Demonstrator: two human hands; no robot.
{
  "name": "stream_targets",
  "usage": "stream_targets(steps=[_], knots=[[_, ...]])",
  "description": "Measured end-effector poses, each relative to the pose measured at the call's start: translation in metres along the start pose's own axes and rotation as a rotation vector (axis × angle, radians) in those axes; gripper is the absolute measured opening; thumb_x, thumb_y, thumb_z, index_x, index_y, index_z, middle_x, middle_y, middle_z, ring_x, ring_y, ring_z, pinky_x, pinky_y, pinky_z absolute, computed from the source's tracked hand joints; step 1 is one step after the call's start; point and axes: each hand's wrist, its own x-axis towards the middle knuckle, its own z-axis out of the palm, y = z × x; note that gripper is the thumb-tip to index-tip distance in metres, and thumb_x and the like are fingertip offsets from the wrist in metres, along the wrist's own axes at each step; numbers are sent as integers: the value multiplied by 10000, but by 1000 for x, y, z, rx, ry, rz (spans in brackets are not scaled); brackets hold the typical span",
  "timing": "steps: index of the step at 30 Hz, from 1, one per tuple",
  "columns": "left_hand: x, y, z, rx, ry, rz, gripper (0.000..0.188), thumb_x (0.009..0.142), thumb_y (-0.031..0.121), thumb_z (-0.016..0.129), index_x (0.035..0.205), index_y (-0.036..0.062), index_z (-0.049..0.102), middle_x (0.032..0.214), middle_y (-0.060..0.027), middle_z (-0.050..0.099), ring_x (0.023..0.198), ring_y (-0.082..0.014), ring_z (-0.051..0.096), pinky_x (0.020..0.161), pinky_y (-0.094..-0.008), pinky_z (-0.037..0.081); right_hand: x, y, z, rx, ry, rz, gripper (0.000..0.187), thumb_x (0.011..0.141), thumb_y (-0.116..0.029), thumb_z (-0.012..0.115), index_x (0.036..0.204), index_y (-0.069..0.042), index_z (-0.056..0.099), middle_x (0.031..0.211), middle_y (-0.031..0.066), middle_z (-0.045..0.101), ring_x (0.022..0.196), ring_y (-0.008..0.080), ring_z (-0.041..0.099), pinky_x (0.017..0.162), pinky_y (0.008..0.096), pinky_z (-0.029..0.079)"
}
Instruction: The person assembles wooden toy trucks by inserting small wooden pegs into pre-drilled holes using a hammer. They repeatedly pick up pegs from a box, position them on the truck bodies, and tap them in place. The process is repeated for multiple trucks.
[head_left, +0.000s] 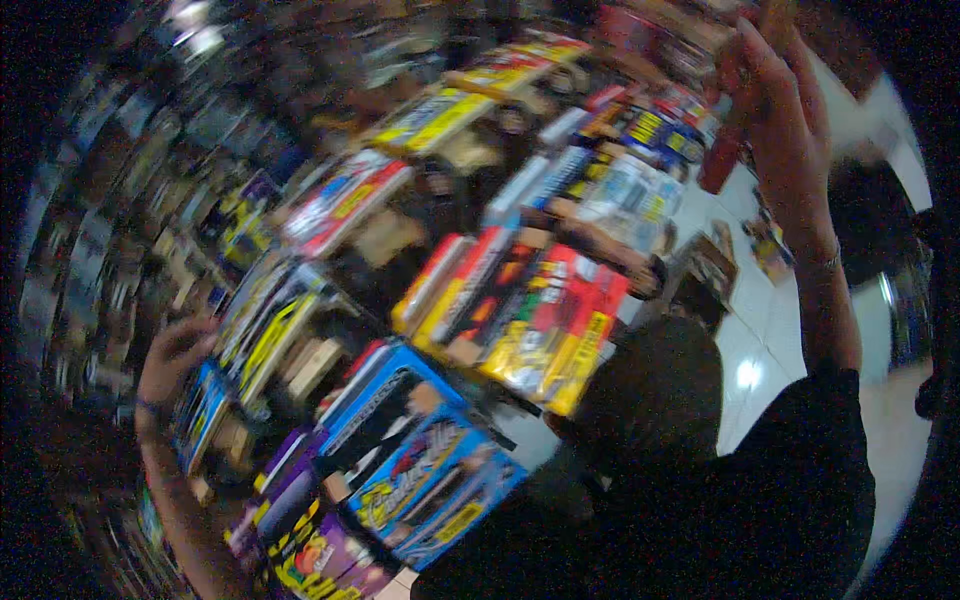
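— Where to look first?

— Upper right, at the right hand (790, 120), raised above the pale floor (760, 350). Just beside the fingers, a red thing (718, 165), slim and badly blurred.

— Clamped on it?

— Cannot tell. Possibly, judging by the close overlap.

— And the left hand (175, 355)?

— Far over at left, beside a row of thin packs (265, 325), with a blue pack (203, 410) just below. Fingers curved; together or apart, impossible to tell for the blur. Likewise, touching or merely near.

— Between the two?

— Plenty of bright packs, mostly in rows: a red-and-yellow box (560, 325) near the middle, a blue box (430, 480) lower down, a purple pack (320, 550) at the bottom.

— How much done, how much left?

— Hard to judge. Apparently in order, for the most part, with no pack clearly lifted out of its row. Nothing plainly finished, nothing plainly outstanding.
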Motion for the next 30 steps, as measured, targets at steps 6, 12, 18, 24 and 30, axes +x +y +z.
stream_targets(steps=[6,12,18,24,30], knots=[[-15,-14,-15,159,-63,1,307,920,123,671,1211,29,641,1150,-56,659,1053,-148,594,957,-296,448,-67,9,-191,-395,36,450,401,1001,-373,527,1308,-125,597,968,-11,611,712,51,446,632,220,408],[-5,-34,-17,66,-13,-90,350,942,126,644,1267,1,603,1234,-77,638,1137,-176,580,997,-312,429,-222,160,-226,-1136,-666,835,337,887,-299,671,1133,-69,697,981,171,713,868,308,695,764,440,539],[-44,8,-2,148,77,-108,442,984,167,566,1393,8,515,1434,-141,512,1322,-231,478,1126,-381,335,-310,260,-228,-1320,-680,760,358,846,-205,642,1168,-51,622,984,246,651,890,392,678,724,500,573],[-65,45,15,198,152,-145,464,972,180,579,1394,2,510,1434,-150,512,1310,-243,491,1121,-404,343,-300,270,-245,-1229,-643,815,374,769,-330,772,1052,-95,704,912,194,699,839,365,687,735,481,547],[-58,62,23,265,106,-328,385,965,175,596,1305,-7,595,1310,-140,612,1238,-227,545,1076,-377,388,-267,246,-274,-656,-665,861,462,851,-492,687,1013,-60,710,909,193,711,817,354,683,756,453,539]])
